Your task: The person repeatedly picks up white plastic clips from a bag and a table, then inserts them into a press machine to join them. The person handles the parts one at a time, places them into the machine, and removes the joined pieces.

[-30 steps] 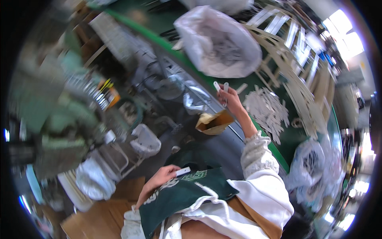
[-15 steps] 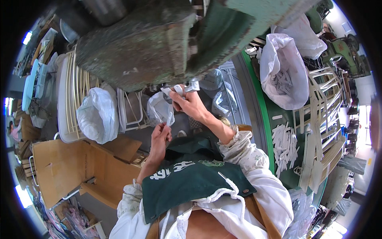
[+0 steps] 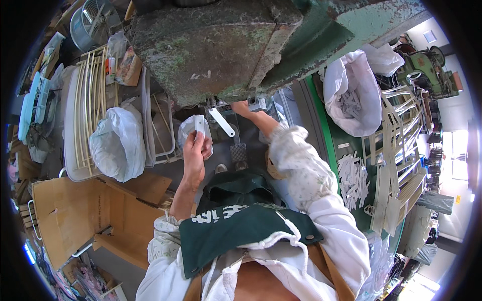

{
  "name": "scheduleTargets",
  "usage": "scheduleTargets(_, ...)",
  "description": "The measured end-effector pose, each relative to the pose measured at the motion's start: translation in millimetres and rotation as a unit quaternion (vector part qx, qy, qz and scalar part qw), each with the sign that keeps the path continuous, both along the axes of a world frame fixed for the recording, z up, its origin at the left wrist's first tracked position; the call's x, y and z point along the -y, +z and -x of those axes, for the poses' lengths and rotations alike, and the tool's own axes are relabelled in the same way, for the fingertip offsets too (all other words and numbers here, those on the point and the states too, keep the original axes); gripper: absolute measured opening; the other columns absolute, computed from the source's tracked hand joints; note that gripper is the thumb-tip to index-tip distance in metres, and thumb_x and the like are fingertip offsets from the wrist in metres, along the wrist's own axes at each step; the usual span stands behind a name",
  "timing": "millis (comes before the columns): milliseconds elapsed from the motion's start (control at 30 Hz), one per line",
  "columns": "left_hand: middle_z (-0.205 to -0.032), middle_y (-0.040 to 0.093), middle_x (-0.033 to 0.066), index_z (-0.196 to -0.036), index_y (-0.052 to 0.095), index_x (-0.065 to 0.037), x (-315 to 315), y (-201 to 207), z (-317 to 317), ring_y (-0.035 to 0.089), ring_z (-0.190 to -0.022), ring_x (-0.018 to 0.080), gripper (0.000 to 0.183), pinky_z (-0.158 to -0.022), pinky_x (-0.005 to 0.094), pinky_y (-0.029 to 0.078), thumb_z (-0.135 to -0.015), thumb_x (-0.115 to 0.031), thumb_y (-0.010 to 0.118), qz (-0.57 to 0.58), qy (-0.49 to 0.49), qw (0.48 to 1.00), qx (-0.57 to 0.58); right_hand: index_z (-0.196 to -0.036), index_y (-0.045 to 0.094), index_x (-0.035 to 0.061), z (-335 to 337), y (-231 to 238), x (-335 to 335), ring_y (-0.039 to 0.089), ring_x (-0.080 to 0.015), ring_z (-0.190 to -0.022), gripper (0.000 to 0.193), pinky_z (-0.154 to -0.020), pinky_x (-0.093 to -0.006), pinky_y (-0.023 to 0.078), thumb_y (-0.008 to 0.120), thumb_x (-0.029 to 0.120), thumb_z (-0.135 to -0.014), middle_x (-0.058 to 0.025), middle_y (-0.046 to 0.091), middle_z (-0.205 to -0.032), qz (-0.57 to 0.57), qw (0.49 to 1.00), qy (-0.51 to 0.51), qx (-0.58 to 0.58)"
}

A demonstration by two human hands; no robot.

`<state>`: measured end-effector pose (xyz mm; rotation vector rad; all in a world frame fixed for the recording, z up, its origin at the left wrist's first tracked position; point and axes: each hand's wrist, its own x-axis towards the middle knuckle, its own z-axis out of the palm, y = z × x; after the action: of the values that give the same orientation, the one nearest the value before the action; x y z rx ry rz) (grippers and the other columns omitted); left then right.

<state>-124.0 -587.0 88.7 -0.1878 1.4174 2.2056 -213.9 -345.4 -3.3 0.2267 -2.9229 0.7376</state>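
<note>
My left hand [image 3: 197,148] is closed around the lower end of a flat white strip [image 3: 200,124] with a small hole near its top. Just right of it, a second white strip with rounded ends [image 3: 221,122] juts at a slant from beneath the machine head, with no fingers on it that I can see. My right hand [image 3: 242,107] reaches under the lower edge of the big worn green machine [image 3: 216,55], beside a metal block [image 3: 258,104]. Its fingers are hidden there.
Behind my left hand is a white-lined bin [image 3: 187,128]. A white sack [image 3: 119,145] and an opened cardboard box [image 3: 75,213] stand left. On the green bench to the right lie a pile of white strips [image 3: 353,180], a sack of strips [image 3: 351,103] and metal frames [image 3: 399,150].
My left hand has risen, bringing its strip upright near the machine. My right hand has drawn away from the other white strip and gone further under the machine. The view has shifted slightly.
</note>
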Motion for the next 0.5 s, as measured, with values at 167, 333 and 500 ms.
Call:
scheduleTargets(167,-0.071,0.046,-0.0002,-0.118,0.052,-0.002,5,14,-2,0.034,-0.058,0.0055,0.032,-0.053,0.0212,0.028,-0.101,-0.026,0.039,-0.069,0.007,0.998,-0.001,-0.092,0.061,0.0003,15,-22,6,0.059,-0.0296,-0.090,0.016,-0.078,-0.0391,0.045,0.053,0.012,-0.084,-0.0150,0.063,-0.095,-0.017,0.999,0.010,0.028)
scheduleTargets(333,-0.077,0.052,0.0022,-0.123,0.051,-0.001,11,21,-4,0.036,-0.061,0.0062,0.035,-0.056,0.0208,0.030,-0.101,-0.024,0.038,-0.019,0.022,1.000,0.001,-0.097,0.061,0.0008,14,-27,-4,0.058,-0.0313,-0.096,0.020,-0.083,-0.0401,0.043,0.052,0.015,-0.086,-0.0166,0.062,-0.100,0.003,0.999,0.023,0.040)
scheduleTargets(500,-0.081,0.055,0.0042,-0.126,0.050,0.000,11,28,-1,0.038,-0.061,0.0071,0.036,-0.056,0.0212,0.031,-0.100,-0.023,0.039,0.005,-0.006,1.000,-0.031,-0.102,0.061,0.0012,10,-28,-24,0.057,-0.0330,-0.102,0.024,-0.088,-0.0412,0.041,0.051,0.017,-0.088,-0.0183,0.062,-0.106,0.029,0.999,0.015,0.017)
